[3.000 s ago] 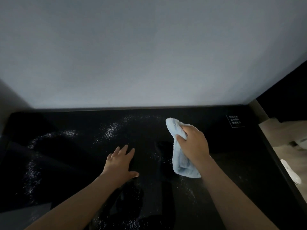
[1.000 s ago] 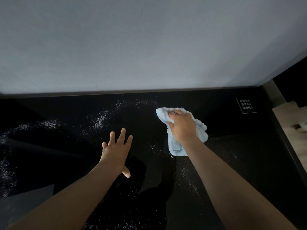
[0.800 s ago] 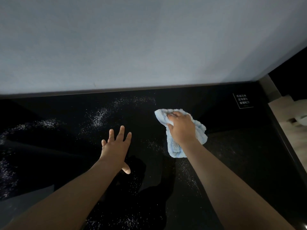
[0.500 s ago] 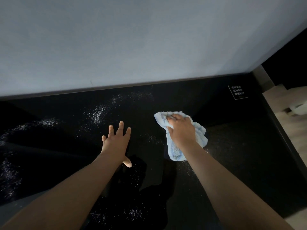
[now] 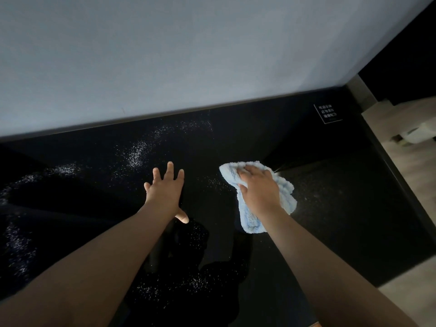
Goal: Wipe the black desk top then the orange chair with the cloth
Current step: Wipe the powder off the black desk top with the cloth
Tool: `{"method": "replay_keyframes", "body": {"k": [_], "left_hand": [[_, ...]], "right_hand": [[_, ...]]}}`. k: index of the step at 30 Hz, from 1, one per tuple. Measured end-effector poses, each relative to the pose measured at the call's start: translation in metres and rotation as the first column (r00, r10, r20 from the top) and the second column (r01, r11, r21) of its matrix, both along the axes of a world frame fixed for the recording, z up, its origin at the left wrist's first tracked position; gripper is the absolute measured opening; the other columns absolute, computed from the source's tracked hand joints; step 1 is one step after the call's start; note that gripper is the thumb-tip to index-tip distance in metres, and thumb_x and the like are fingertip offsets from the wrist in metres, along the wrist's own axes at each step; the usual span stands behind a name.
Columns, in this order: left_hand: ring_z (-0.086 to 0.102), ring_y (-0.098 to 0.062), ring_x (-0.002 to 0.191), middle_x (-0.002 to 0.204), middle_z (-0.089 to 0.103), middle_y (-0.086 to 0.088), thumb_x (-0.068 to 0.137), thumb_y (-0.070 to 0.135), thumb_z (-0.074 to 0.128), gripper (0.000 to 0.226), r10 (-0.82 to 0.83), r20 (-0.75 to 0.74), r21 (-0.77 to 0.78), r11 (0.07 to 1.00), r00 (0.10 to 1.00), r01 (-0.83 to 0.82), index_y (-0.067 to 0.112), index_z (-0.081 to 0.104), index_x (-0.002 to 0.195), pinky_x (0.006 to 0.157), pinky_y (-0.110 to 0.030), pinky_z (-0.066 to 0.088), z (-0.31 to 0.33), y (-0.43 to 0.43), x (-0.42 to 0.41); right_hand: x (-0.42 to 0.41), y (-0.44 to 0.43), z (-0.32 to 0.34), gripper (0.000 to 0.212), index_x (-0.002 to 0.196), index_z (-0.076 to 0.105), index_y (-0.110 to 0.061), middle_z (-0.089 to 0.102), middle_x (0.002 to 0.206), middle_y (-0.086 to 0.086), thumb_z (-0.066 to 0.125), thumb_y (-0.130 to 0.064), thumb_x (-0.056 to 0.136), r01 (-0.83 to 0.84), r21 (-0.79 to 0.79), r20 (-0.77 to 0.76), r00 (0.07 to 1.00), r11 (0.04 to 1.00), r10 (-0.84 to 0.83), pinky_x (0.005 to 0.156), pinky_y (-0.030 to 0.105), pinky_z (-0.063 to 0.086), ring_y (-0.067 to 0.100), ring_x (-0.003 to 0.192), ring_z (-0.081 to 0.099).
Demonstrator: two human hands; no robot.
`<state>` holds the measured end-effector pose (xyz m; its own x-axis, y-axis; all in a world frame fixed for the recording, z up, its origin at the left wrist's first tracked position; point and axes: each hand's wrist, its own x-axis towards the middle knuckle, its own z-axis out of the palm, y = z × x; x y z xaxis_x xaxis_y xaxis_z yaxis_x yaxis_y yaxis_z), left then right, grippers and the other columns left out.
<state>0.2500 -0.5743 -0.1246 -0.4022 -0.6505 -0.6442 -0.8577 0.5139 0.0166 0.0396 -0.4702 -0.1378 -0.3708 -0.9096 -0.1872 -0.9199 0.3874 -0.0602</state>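
Observation:
A glossy black desk top [image 5: 342,208] fills the lower view, dusted with white powder [image 5: 135,154] at its back middle, left side and near front. My right hand [image 5: 258,188] lies on a light blue cloth [image 5: 284,190] and presses it onto the desk right of centre, fingers bent over its top edge. Left of it my left hand [image 5: 165,191] rests flat on the desk with fingers spread. The orange chair is not in view.
A pale grey wall [image 5: 188,55] rises straight from the desk's back edge. A small white-lettered label [image 5: 327,113] sits at the desk's back right corner. Past the right edge lie wood floor [image 5: 415,175] and a white object [image 5: 417,134].
My right hand has shifted the cloth slightly forward and right over the desk since a second ago. The left hand stays flat in about the same spot. The view has tilted.

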Motion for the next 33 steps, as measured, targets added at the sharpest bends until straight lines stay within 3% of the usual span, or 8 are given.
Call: {"method": "replay_keyframes", "body": {"k": [15, 21, 29, 33], "left_hand": [[-0.007, -0.044, 0.144, 0.158, -0.019, -0.009, 0.058, 0.056, 0.084, 0.135, 0.004, -0.058, 0.005, 1.000, 0.998, -0.004, 0.022, -0.006, 0.153, 0.113, -0.060, 0.022, 0.003, 0.003, 0.006], [-0.007, -0.041, 0.145, 0.159, -0.016, -0.010, 0.068, 0.060, 0.074, 0.123, -0.093, -0.133, -0.030, 0.995, 0.987, 0.090, 0.020, -0.005, 0.153, 0.117, -0.055, 0.016, 0.007, 0.033, 0.014], [-0.025, -0.045, 0.139, 0.152, -0.036, -0.009, 0.054, 0.069, 0.077, 0.148, -0.115, -0.069, 0.084, 0.989, 0.991, 0.120, 0.018, -0.025, 0.147, 0.114, -0.061, 0.003, 0.005, 0.105, 0.027], [-0.027, -0.044, 0.139, 0.149, -0.040, -0.008, 0.053, 0.069, 0.078, 0.149, -0.130, -0.040, 0.097, 0.986, 0.991, 0.134, 0.019, -0.027, 0.146, 0.114, -0.063, 0.003, 0.000, 0.116, 0.033]], "right_hand": [[0.019, 0.059, -0.003, 0.046, 0.140, 0.044, -0.033, 0.048, 0.139, -0.011, 0.053, -0.033, 0.095, 0.075, -0.017, -0.006, 0.997, 0.997, -0.075, 0.084, 0.025, 0.045, 0.019, 0.112, 0.046], [0.028, 0.084, 0.000, 0.046, 0.140, 0.043, -0.034, 0.047, 0.138, -0.012, 0.053, -0.033, 0.095, 0.101, 0.016, -0.005, 0.995, 0.995, -0.101, 0.082, 0.025, 0.046, 0.019, 0.111, 0.045], [0.039, 0.117, 0.002, 0.043, 0.140, 0.044, -0.032, 0.046, 0.140, -0.011, 0.048, -0.032, 0.097, 0.145, 0.032, 0.003, 0.989, 0.989, -0.145, 0.084, 0.027, 0.047, 0.020, 0.112, 0.045], [0.044, 0.132, 0.002, 0.043, 0.140, 0.042, -0.033, 0.044, 0.142, -0.012, 0.048, -0.033, 0.097, 0.161, 0.033, 0.010, 0.987, 0.986, -0.161, 0.084, 0.025, 0.045, 0.019, 0.115, 0.044]]}}
